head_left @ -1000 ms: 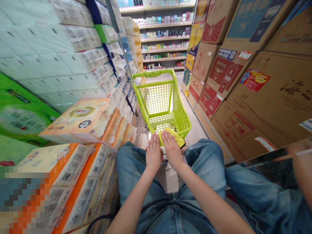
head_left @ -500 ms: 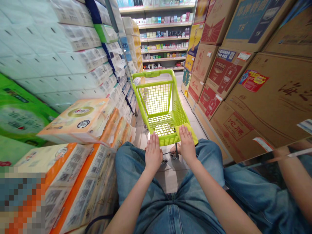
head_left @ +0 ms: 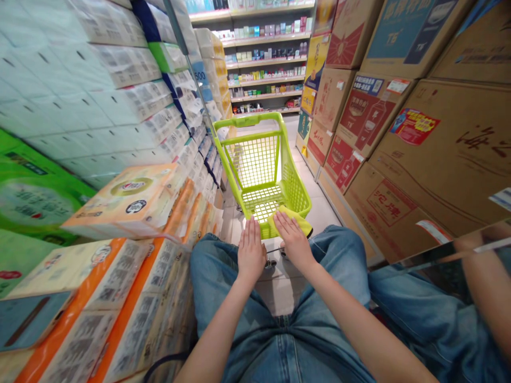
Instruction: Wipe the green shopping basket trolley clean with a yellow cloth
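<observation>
A lime-green plastic shopping cart (head_left: 293, 175) stands between my knees, its basket of open mesh. Flat against the near rim's left end lies my left hand (head_left: 251, 246), fingers stretched out and nothing in it. My right hand (head_left: 290, 234) presses a yellow cloth (head_left: 304, 225) onto the middle of the same rim, fingers laid out straight over it. Part of the cloth sticks out to the right of that hand, with a dark edge showing. The cart's wheels are partly hidden under my hands.
Stacked tissue packs (head_left: 128, 199) rise close on my left, with a phone-like blue object (head_left: 30, 319) lying on them. Cardboard cartons (head_left: 451, 159) line the right side. Shelves of small goods (head_left: 267, 58) stand at the aisle's far end. A grey pole (head_left: 199, 85) leans behind the cart.
My right hand has slid left along the cart's near rim, taking the yellow cloth from the right corner toward the middle. The left hand stays in place.
</observation>
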Tool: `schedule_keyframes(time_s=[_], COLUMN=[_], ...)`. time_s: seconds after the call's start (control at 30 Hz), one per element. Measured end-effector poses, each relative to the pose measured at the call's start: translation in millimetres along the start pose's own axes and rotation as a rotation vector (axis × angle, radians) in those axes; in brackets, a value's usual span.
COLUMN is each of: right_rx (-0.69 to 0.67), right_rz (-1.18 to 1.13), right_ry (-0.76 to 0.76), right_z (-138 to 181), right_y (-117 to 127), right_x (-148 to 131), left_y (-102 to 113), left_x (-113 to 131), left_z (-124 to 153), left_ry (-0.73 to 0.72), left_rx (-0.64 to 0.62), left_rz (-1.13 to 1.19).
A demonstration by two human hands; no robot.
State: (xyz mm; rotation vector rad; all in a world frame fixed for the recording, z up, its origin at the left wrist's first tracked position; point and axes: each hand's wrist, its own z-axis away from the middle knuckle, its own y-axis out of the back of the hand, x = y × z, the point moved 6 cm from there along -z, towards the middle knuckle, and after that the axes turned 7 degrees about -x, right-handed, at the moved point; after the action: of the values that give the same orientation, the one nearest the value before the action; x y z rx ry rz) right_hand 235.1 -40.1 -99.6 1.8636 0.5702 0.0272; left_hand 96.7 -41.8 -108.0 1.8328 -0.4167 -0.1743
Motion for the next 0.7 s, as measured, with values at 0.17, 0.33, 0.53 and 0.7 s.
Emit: schedule_keyframes(time_s=[0.17, 0.33, 0.53, 0.7], right_rx=[0.067, 0.088, 0.043, -0.007], right_rz=[0.032, 0.029, -0.053, -0.074], right_ry=[-0.158, -0.251, -0.156, -0.056], right_z=[9.8, 6.7, -10.0, -13.1], right_y=[18.3, 15.3, -9.0, -13.8], right_x=[56.0, 53.0, -20.2, -43.9], left_y=[1.0, 0.9, 0.4, 0.9], left_x=[0.9, 1.1, 1.1, 0.7], left_z=[-0.6, -0.7, 0.3, 0.6], left_ry=[0.004, 0.001, -0.009, 0.005], left_rx=[-0.013, -0.007, -0.001, 0.002], left_rz=[0.032, 0.057, 0.069, 0.051])
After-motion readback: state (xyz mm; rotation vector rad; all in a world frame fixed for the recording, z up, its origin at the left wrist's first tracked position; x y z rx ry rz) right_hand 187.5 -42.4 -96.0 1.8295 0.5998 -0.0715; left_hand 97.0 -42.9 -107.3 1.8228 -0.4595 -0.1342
